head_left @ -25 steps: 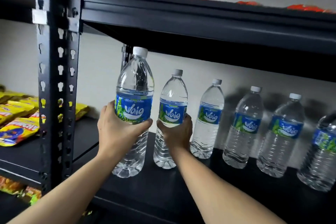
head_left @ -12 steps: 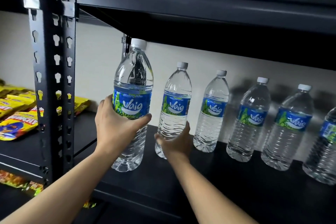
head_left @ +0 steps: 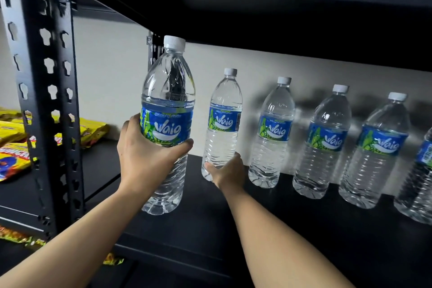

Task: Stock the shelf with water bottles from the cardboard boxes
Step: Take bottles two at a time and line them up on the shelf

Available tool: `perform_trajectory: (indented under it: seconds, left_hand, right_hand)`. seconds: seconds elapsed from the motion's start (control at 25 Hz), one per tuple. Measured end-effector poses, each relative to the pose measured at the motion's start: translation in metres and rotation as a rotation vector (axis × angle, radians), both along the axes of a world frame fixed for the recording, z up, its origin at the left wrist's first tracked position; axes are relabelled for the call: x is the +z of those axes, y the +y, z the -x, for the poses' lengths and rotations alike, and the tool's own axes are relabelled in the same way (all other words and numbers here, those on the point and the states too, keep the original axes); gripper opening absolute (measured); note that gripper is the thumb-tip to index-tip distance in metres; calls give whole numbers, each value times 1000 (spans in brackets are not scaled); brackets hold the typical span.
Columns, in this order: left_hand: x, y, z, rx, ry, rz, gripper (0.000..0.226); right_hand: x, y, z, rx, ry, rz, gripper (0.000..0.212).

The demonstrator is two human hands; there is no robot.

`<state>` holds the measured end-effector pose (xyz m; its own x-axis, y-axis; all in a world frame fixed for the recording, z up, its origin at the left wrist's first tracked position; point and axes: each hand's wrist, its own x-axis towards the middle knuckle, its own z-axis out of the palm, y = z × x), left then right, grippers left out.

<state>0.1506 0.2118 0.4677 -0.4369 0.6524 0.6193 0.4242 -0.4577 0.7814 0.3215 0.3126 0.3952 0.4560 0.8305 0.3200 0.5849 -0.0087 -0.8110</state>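
My left hand (head_left: 145, 159) wraps the near Waig water bottle (head_left: 167, 124) at the lower edge of its blue label, thumb across the front and fingers curled behind. The bottle stands upright, its white cap (head_left: 174, 42) close under the upper shelf (head_left: 233, 2). I cannot tell whether its base sits on the shelf board (head_left: 257, 229) or hangs just above it. My right hand (head_left: 228, 170), at 3 o'clock of the left, grips the foot of the second Waig bottle (head_left: 223, 121), thumb on its left side and fingers round the right. That bottle is upright near the back wall (head_left: 112, 72).

From there a row of bottles runs toward 3 o'clock along the wall. The third bottle (head_left: 273, 133) is just beside my right hand, then come the fourth bottle (head_left: 323, 142), the fifth bottle (head_left: 376, 152) and the sixth bottle (head_left: 418, 182), which is cut off at the view's edge. They stand apart, none touching.

At 9 o'clock of the near bottle rises the front upright post (head_left: 46, 100), punched with keyhole slots. It stands between me and the neighbouring bay, where yellow snack packets (head_left: 14, 145) lie flat. The rear post (head_left: 153, 51) stands behind the near bottle's neck at 11 o'clock. The lower snack packets (head_left: 21, 237) show on the shelf beneath, at 7 o'clock.
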Motion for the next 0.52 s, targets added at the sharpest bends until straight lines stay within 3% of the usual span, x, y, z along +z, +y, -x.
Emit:
perform_trajectory:
  seconds: [0.32,0.52]
  left_hand:
    - [-8,9,3,-3,-16,11,70]
    - [-10,9,-2,-14,-9,8,69]
  right_hand:
    - [1,12,-4,-18,-72,29,81]
    - [-5,4,-8,86,-37,46,83]
